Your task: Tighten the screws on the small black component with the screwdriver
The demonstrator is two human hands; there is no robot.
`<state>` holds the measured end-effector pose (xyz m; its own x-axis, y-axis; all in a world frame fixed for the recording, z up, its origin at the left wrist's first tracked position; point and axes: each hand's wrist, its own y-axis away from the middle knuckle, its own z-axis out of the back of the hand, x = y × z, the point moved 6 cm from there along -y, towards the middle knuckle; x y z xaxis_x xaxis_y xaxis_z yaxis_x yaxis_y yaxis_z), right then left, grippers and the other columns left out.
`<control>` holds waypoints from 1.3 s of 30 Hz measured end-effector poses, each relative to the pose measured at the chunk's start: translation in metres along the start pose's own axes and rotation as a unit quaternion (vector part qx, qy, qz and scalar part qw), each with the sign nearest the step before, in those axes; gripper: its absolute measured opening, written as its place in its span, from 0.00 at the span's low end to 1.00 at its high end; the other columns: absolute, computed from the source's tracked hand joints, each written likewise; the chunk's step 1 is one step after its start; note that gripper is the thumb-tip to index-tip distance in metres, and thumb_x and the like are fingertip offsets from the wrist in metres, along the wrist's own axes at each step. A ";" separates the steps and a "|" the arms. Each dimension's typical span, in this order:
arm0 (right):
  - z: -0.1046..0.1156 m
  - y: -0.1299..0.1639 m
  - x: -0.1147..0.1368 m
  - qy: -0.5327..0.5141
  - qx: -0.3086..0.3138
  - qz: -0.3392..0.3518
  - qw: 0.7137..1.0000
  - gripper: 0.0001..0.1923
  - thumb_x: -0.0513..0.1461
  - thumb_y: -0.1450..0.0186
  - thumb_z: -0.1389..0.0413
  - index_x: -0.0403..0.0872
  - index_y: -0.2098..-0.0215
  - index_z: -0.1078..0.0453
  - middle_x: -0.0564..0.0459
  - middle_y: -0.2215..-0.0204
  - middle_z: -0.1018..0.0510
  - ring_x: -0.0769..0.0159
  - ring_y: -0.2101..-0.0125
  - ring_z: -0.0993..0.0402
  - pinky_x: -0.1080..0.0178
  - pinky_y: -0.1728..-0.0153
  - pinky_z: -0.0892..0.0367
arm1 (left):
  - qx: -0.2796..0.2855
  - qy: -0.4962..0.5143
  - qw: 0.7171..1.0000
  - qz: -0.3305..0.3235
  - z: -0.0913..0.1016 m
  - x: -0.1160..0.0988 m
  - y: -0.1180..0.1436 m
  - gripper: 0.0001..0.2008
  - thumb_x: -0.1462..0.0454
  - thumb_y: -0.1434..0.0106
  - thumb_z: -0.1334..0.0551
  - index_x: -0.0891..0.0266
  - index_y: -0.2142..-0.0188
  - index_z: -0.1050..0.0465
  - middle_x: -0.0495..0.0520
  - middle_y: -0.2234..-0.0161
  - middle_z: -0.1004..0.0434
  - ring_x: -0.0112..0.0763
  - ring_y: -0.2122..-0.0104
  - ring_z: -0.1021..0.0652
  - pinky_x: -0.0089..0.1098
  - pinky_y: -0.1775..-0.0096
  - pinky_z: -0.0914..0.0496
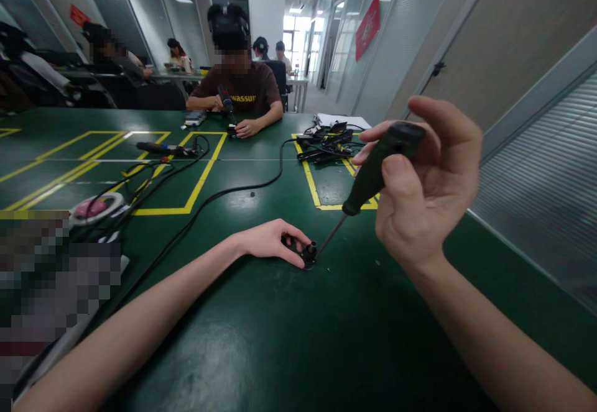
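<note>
Right hand (426, 179) wrapped around a dark green plastic-handled screwdriver (377, 169), thumb pressed along the grip, thin shaft slanted down so the tip meets a small black round-topped part (308, 253). Left hand (273, 242) pinching that part flat against the green matted table (261, 337), steadying it under the tip. Beyond: a black cable (242, 188), yellow floor-style tape outlines (205, 176), a seated co-worker (242, 89) opposite.

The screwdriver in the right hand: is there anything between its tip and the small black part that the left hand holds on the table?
Nothing visible stands between them. The screwdriver, gripped by the right hand, slants down, and its thin shaft reaches the small black part. The left hand pins that part from the other side, its fingers clear of the shaft.
</note>
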<state>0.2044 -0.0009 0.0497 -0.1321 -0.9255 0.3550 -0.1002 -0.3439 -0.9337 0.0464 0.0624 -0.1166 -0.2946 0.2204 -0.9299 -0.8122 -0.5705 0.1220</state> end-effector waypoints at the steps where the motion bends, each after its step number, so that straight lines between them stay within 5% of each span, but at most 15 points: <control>1: 0.000 0.000 0.000 -0.003 0.003 -0.002 1.000 0.15 0.47 0.28 0.40 0.58 0.44 0.29 0.52 0.57 0.20 0.57 0.59 0.18 0.51 0.58 0.18 | 0.001 -0.002 1.000 0.000 0.000 0.000 0.000 0.23 0.55 0.49 0.22 0.61 0.54 0.15 0.50 0.63 0.18 0.30 0.65 0.25 0.30 0.60 0.33; 12: 0.007 -0.001 -0.001 0.017 -0.013 0.014 1.000 0.15 0.47 0.34 0.33 0.59 0.49 0.24 0.52 0.56 0.24 0.59 0.57 0.20 0.56 0.60 0.17 | 0.007 0.004 1.000 0.006 -0.001 0.001 -0.001 0.24 0.56 0.49 0.22 0.63 0.54 0.16 0.49 0.66 0.19 0.29 0.66 0.25 0.30 0.61 0.33; 17: 0.003 -0.001 0.002 0.014 -0.010 0.009 1.000 0.17 0.46 0.30 0.37 0.60 0.44 0.27 0.52 0.54 0.23 0.56 0.54 0.19 0.51 0.56 0.18 | 0.004 -0.005 1.000 0.001 0.000 0.000 -0.001 0.24 0.56 0.49 0.22 0.62 0.54 0.15 0.50 0.65 0.19 0.30 0.65 0.24 0.30 0.60 0.33; 26: 0.001 -0.001 0.001 -0.021 -0.002 0.018 1.000 0.13 0.46 0.30 0.38 0.57 0.47 0.26 0.53 0.58 0.22 0.62 0.66 0.21 0.53 0.62 0.20 | -0.002 -0.006 1.000 0.001 0.000 0.000 0.000 0.24 0.55 0.50 0.21 0.62 0.54 0.15 0.50 0.65 0.19 0.30 0.65 0.24 0.29 0.60 0.33; 33: 0.003 -0.001 0.000 0.017 -0.008 0.018 1.000 0.19 0.44 0.32 0.35 0.61 0.44 0.26 0.53 0.56 0.23 0.57 0.57 0.20 0.52 0.56 0.19 | 0.002 -0.013 1.000 -0.004 0.000 -0.003 0.001 0.23 0.56 0.49 0.22 0.62 0.55 0.16 0.50 0.65 0.19 0.30 0.64 0.23 0.29 0.60 0.33; 39: -0.001 -0.001 0.000 -0.014 0.006 0.015 1.000 0.14 0.46 0.28 0.42 0.58 0.45 0.27 0.52 0.57 0.20 0.60 0.66 0.21 0.54 0.65 0.20 | 0.002 -0.021 1.000 -0.007 0.000 -0.004 0.002 0.24 0.54 0.49 0.22 0.60 0.54 0.16 0.50 0.64 0.18 0.31 0.63 0.23 0.30 0.59 0.33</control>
<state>0.2031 -0.0005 0.0510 -0.1064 -0.9396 0.3252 -0.0838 -0.3174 -0.9446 0.0462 0.0606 -0.1133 -0.3032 0.2615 -0.9163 -0.8186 -0.5637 0.1100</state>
